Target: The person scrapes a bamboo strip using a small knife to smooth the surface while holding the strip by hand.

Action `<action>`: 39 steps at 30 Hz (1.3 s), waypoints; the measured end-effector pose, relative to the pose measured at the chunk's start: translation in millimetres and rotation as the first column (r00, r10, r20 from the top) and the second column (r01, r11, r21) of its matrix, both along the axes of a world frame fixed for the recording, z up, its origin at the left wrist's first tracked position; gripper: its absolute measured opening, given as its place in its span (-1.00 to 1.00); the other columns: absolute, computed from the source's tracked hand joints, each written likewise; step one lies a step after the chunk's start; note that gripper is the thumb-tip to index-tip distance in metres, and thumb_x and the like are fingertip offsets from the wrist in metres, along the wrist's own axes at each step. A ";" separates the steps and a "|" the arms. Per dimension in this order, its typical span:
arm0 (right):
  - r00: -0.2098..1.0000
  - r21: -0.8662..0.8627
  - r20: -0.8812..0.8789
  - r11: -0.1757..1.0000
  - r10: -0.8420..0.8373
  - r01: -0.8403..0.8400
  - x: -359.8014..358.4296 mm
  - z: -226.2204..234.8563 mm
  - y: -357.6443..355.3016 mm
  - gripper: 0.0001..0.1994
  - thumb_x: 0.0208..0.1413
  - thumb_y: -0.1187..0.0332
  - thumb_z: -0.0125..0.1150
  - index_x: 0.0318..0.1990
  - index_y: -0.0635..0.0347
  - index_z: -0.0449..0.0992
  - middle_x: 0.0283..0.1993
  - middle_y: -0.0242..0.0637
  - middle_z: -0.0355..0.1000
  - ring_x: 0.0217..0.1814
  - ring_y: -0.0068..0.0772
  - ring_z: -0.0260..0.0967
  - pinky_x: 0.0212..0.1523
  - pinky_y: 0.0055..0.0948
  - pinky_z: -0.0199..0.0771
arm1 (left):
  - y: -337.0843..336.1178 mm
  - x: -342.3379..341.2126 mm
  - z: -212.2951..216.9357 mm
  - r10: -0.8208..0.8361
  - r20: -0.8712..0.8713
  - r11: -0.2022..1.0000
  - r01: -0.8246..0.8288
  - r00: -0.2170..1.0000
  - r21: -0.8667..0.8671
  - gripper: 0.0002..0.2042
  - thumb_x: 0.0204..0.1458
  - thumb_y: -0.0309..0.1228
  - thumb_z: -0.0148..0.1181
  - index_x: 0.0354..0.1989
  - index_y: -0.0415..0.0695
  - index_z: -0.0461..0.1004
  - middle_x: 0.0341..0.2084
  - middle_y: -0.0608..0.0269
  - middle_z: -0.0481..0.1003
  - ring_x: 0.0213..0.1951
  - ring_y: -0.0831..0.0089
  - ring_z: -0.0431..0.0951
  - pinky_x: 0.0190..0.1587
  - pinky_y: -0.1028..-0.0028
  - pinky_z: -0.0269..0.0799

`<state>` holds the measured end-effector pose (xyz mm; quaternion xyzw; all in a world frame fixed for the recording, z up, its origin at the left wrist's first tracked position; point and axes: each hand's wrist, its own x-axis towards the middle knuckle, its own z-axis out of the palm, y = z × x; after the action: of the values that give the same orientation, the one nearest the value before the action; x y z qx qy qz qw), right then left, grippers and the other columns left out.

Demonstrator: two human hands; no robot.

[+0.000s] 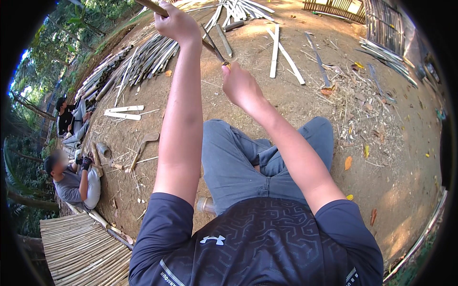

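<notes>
My left hand [178, 25] is closed around a brown pole [152, 6] at the top of the view, my arm stretched far forward. The pole runs out of view at the upper left; a further brown length shows past my left wrist. My right hand [242, 86], lower and to the right, is wrapped round the handle of a knife. Its narrow dark blade [213, 44] points up and forward, close beside that brown length. Whether the blade touches it I cannot tell. The handle is mostly hidden in my fist.
Split bamboo strips [148, 59] lie heaped at the far left, with more pale strips [238, 10] at the top. Two people sit at the left, one in a grey shirt [70, 189]. A bamboo slat platform [83, 248] stands lower left. A curved-headed wooden tool [142, 147] lies on the dirt.
</notes>
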<state>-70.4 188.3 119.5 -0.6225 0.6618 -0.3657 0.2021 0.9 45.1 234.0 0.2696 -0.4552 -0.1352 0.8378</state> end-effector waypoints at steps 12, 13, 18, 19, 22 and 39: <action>0.999 -0.074 -0.023 0.997 0.035 -0.037 -16.8 21.5 -8.9 -0.49 0.44 0.18 -0.32 -0.21 0.51 0.47 -0.52 -0.02 0.48 -0.48 -0.14 0.53 -0.36 -0.16 0.55 | 11.2 -9.6 4.1 -0.034 0.046 0.998 0.036 0.998 -0.043 -0.66 0.25 -0.22 0.03 -0.29 -0.33 0.44 -0.64 0.43 0.22 -0.54 0.53 0.16 -0.47 0.37 0.10; 0.998 -0.042 -0.048 0.998 0.036 -0.038 -16.1 13.9 -7.5 -0.49 0.44 0.18 -0.31 -0.21 0.52 0.48 -0.53 -0.03 0.48 -0.50 -0.14 0.52 -0.38 -0.18 0.55 | 9.2 -10.2 2.9 -0.044 0.034 0.996 0.046 0.998 -0.073 -0.67 0.25 -0.22 0.04 -0.29 -0.32 0.44 -0.64 0.44 0.21 -0.54 0.53 0.15 -0.47 0.37 0.09; 0.996 0.033 0.038 0.996 0.086 -0.087 -16.0 35.7 10.7 -0.51 0.42 0.17 -0.28 -0.17 0.53 0.44 -0.40 0.16 0.49 -0.34 0.10 0.53 -0.21 -0.06 0.53 | 9.9 -0.1 0.0 -0.245 0.010 0.969 0.245 0.970 -0.029 -0.72 0.24 -0.23 0.06 -0.48 -0.10 0.35 -0.69 0.55 0.10 -0.63 0.66 0.06 -0.58 0.47 -0.06; 0.992 0.057 0.080 0.993 0.097 -0.102 -15.1 45.4 15.6 -0.51 0.41 0.16 -0.27 -0.16 0.54 0.43 -0.35 0.25 0.50 -0.26 0.22 0.54 -0.12 0.01 0.52 | 10.2 -0.7 1.0 -0.257 0.012 0.966 0.257 0.966 -0.035 -0.70 0.25 -0.22 0.05 -0.52 -0.05 0.28 -0.70 0.58 0.08 -0.66 0.68 0.05 -0.61 0.47 -0.11; 0.990 0.163 0.129 0.983 0.058 -0.079 -12.6 27.8 15.4 -0.52 0.43 0.17 -0.27 -0.18 0.50 0.45 -0.40 0.08 0.52 -0.35 -0.04 0.56 -0.28 -0.14 0.56 | 8.6 -6.8 0.4 -0.197 0.004 0.979 0.197 0.980 -0.050 -0.69 0.25 -0.21 0.03 -0.53 -0.05 0.27 -0.71 0.57 0.07 -0.66 0.67 0.04 -0.60 0.46 -0.10; 0.565 0.267 0.669 0.866 -0.483 0.423 -172.4 -109.3 49.2 -0.59 0.39 0.04 -0.20 -0.21 0.21 0.41 -0.56 -0.45 0.32 -0.70 -0.59 0.18 -0.71 -0.51 0.12 | 35.4 -30.4 -17.9 -0.471 -0.175 0.881 0.450 0.864 -0.148 -0.74 0.27 -0.32 -0.08 -0.49 0.00 0.10 -0.76 0.55 0.06 -0.74 0.72 -0.09 -0.71 0.58 -0.12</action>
<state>-242.8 237.5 10.3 -0.2304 0.6795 -0.5924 0.3664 -29.5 80.6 216.1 0.0944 -0.4235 -0.3352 0.8363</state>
